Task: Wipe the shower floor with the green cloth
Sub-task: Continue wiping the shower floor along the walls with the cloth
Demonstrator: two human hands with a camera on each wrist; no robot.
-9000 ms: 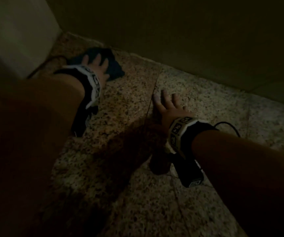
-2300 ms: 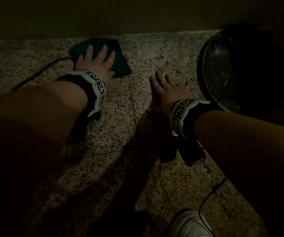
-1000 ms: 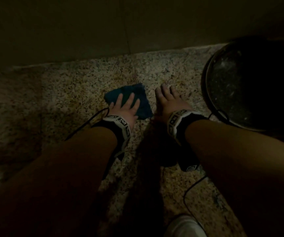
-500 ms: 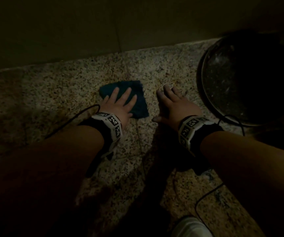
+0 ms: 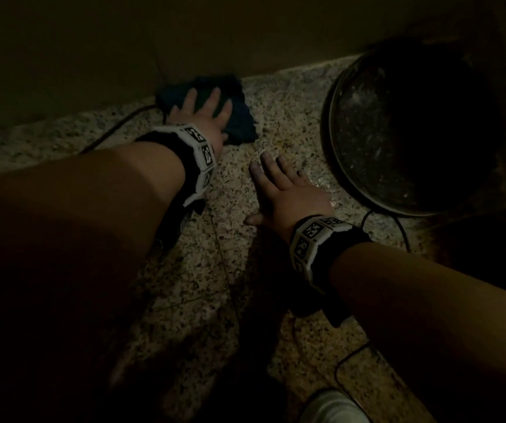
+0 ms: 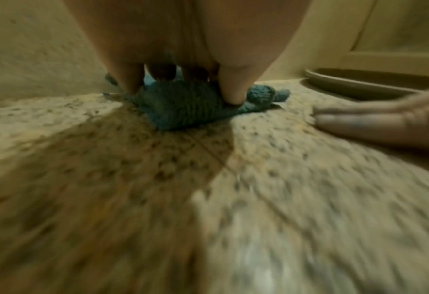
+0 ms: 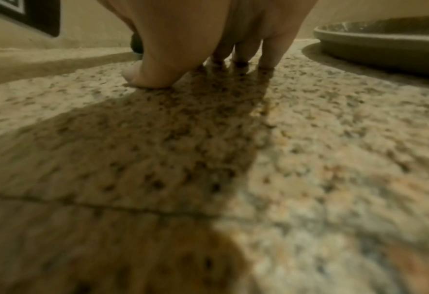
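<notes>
Speckled stone floor [image 5: 239,270]: left hand [image 5: 203,117] presses the green cloth [image 5: 239,123] flat, fingers spread, against the wall; right hand [image 5: 288,193] rests flat, fingers straight, beside a basin [image 5: 334,141]

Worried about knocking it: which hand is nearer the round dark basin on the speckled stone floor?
Right. The right hand lies flat on the floor just beside the round dark basin; the left hand presses the green cloth by the wall, farther away.

The green cloth [image 5: 239,123] is a dark teal, fluffy towel, crumpled flat in the upper middle of the head view, at the foot of the wall. The shower floor [image 5: 233,239] is speckled beige granite tile with thin joints.
</notes>
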